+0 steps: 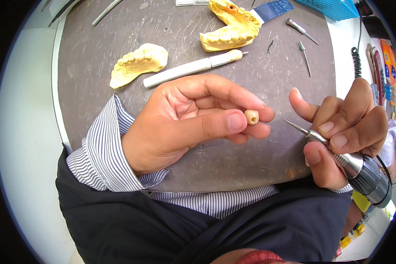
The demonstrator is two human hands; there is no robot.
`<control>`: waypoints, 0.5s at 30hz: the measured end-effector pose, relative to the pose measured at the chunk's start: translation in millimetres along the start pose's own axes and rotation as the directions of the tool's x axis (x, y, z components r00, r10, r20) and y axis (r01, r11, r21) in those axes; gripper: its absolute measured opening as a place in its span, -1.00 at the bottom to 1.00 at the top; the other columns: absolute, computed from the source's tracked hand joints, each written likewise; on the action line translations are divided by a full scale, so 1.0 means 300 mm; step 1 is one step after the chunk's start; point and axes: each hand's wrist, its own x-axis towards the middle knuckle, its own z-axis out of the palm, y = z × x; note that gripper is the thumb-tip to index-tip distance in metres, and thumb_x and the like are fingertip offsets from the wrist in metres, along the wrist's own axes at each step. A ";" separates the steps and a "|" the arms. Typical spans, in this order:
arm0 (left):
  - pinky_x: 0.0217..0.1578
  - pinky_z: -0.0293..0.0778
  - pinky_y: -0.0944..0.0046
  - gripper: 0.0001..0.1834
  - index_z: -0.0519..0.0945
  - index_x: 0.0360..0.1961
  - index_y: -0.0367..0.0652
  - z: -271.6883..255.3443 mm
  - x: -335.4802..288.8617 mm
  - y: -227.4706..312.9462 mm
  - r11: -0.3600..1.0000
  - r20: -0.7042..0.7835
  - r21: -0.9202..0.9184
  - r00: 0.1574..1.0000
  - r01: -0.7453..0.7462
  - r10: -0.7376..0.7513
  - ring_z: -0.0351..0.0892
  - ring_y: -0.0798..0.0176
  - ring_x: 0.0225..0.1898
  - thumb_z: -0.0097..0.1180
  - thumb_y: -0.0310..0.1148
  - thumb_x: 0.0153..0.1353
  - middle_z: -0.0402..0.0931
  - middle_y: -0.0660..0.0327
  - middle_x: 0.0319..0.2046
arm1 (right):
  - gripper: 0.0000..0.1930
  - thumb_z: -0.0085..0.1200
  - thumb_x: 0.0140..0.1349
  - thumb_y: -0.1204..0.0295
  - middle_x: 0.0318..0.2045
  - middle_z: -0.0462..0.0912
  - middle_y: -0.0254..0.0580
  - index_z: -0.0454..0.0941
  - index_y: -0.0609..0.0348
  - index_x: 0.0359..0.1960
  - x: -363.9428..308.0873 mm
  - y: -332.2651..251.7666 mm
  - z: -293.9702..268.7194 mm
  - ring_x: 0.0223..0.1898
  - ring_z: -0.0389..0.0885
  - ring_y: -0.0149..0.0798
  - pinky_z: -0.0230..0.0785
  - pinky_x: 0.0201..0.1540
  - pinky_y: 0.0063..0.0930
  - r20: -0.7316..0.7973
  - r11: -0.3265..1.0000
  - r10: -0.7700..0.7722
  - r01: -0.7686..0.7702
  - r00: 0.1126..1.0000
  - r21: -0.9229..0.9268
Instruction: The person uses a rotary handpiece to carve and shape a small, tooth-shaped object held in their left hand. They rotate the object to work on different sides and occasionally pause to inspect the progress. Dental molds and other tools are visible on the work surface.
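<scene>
Between the thumb and fingers of my left hand (185,116) sits a small ivory dental crown (252,117), with a round hole in the side that shows. My right hand (345,127) is closed around a dental handpiece (352,163) with a silver nose and a dark grey ribbed body. From its nose a thin pointed bur (295,126) reaches toward the crown, with a gap between them. Beyond my left hand lies a white pen-like holder (185,72) with a cream-coloured piece on its metal tip.
A yellow partial plaster tooth model (138,64) lies at the left, a larger yellow jaw model (233,31) farther back. Blue articulating-type paper (275,9) touches the latter. Two loose burs, one with a grey head (302,47), lie right. A blue basket (334,8) stands at the far edge.
</scene>
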 end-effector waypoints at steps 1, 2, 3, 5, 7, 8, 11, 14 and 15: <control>-0.17 0.49 0.35 -0.80 0.39 -0.19 -0.24 -0.001 0.000 -0.002 1.000 0.006 0.007 1.000 -0.016 0.016 0.53 0.20 -0.19 -0.07 -0.58 0.12 0.44 -0.09 -0.18 | -0.68 0.19 -0.21 0.63 -0.51 0.28 -0.29 0.27 0.03 -0.53 0.004 -0.011 0.001 -0.62 0.32 -0.52 0.35 -0.02 -0.08 0.008 0.999 0.019 -0.019 1.000 -0.038; -0.18 0.49 0.35 -0.81 0.39 -0.20 -0.24 -0.003 0.000 -0.005 0.999 0.013 0.015 0.999 -0.031 0.031 0.53 0.20 -0.19 -0.07 -0.58 0.12 0.44 -0.09 -0.18 | -0.68 0.19 -0.21 0.63 -0.51 0.28 -0.29 0.27 0.03 -0.53 0.005 -0.013 0.001 -0.62 0.32 -0.52 0.35 -0.02 -0.08 0.006 0.999 0.024 -0.023 1.000 -0.038; -0.18 0.49 0.36 -0.82 0.39 -0.21 -0.24 -0.005 0.000 -0.008 0.999 0.019 0.022 0.999 -0.047 0.046 0.53 0.20 -0.19 -0.07 -0.58 0.12 0.44 -0.08 -0.19 | -0.68 0.19 -0.21 0.63 -0.51 0.28 -0.29 0.27 0.03 -0.53 0.005 -0.013 0.002 -0.62 0.32 -0.52 0.35 -0.02 -0.08 0.002 0.999 0.025 -0.025 1.000 -0.037; -0.19 0.50 0.37 -0.83 0.39 -0.22 -0.24 -0.015 0.004 -0.021 0.994 0.055 0.054 0.994 -0.098 0.095 0.52 0.19 -0.18 -0.07 -0.58 0.13 0.44 -0.08 -0.19 | -0.68 0.19 -0.22 0.63 -0.51 0.28 -0.29 0.27 0.03 -0.54 0.003 -0.010 0.004 -0.62 0.32 -0.52 0.35 -0.02 -0.08 -0.009 0.999 0.022 -0.022 1.000 -0.035; -0.20 0.50 0.38 -0.83 0.39 -0.22 -0.25 -0.021 0.007 -0.026 0.990 0.077 0.070 0.990 -0.122 0.117 0.51 0.19 -0.16 -0.06 -0.58 0.13 0.44 -0.07 -0.19 | -0.68 0.19 -0.22 0.63 -0.51 0.28 -0.29 0.27 0.03 -0.54 0.001 -0.005 0.006 -0.62 0.32 -0.52 0.35 -0.02 -0.08 -0.020 0.999 0.017 -0.018 1.000 -0.028; -0.21 0.50 0.38 -0.83 0.39 -0.22 -0.25 -0.024 0.007 -0.026 0.990 0.080 0.071 0.990 -0.121 0.115 0.51 0.19 -0.16 -0.06 -0.57 0.13 0.43 -0.06 -0.19 | -0.68 0.19 -0.22 0.63 -0.51 0.28 -0.29 0.27 0.03 -0.54 0.000 -0.003 0.006 -0.62 0.32 -0.52 0.35 -0.02 -0.08 -0.024 1.000 0.015 -0.016 1.000 -0.023; -0.21 0.50 0.39 -0.81 0.38 -0.20 -0.25 -0.016 0.006 -0.016 0.996 0.048 0.047 0.996 -0.071 0.069 0.51 0.19 -0.15 -0.05 -0.57 0.12 0.43 -0.04 -0.19 | -0.68 0.20 -0.22 0.63 -0.51 0.28 -0.28 0.27 0.03 -0.54 -0.001 0.004 0.007 -0.62 0.32 -0.51 0.35 -0.03 -0.07 -0.029 1.000 0.010 -0.010 1.000 -0.009; -0.20 0.49 0.39 -0.78 0.38 -0.18 -0.25 -0.014 0.003 -0.015 0.998 0.029 0.044 0.999 -0.047 0.046 0.50 0.20 -0.15 -0.03 -0.56 0.11 0.42 -0.02 -0.18 | -0.68 0.20 -0.23 0.62 -0.51 0.27 -0.28 0.27 0.03 -0.54 0.005 0.002 0.000 -0.62 0.32 -0.51 0.36 -0.04 -0.07 0.004 1.000 0.011 -0.011 1.000 -0.011; -0.20 0.49 0.39 -0.78 0.37 -0.17 -0.25 -0.015 0.002 -0.017 0.998 0.028 0.049 0.999 -0.047 0.045 0.51 0.20 -0.15 -0.03 -0.56 0.11 0.42 -0.01 -0.18 | -0.68 0.20 -0.23 0.62 -0.51 0.27 -0.28 0.27 0.03 -0.54 0.005 0.001 -0.001 -0.62 0.32 -0.51 0.36 -0.04 -0.07 0.009 1.000 0.012 -0.012 1.000 -0.013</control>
